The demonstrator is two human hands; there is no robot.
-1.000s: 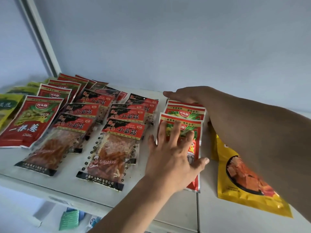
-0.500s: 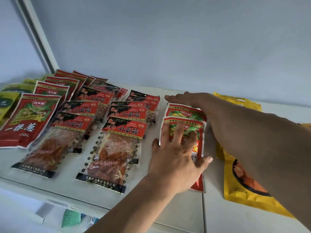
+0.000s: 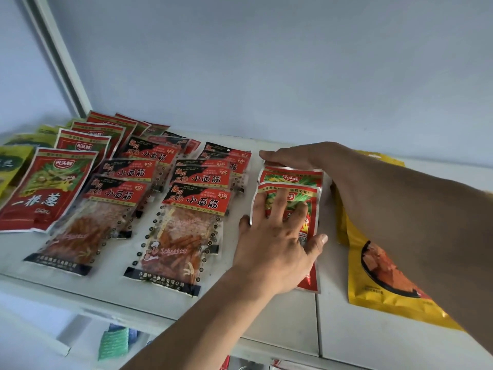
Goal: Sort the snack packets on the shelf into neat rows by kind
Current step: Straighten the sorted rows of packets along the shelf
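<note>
Shelf (image 3: 266, 311): left hand (image 3: 277, 244) spread flat, pressing front red-green pkt (image 3: 310, 225). Right hand (image 3: 290, 157) fingers straight at stack's far edge, touching rear pkt (image 3: 290, 176). Yellow pouch (image 3: 378, 279) under right forearm.

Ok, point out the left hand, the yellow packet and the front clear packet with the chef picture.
left hand (image 3: 277, 236), head view, back of the hand.
yellow packet (image 3: 373, 287), head view, lower front face.
chef packet (image 3: 197, 202), head view, red label.

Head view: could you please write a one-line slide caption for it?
Left hand presses flat on a red packet stack while the right hand squares its far end on the white shelf.
</note>
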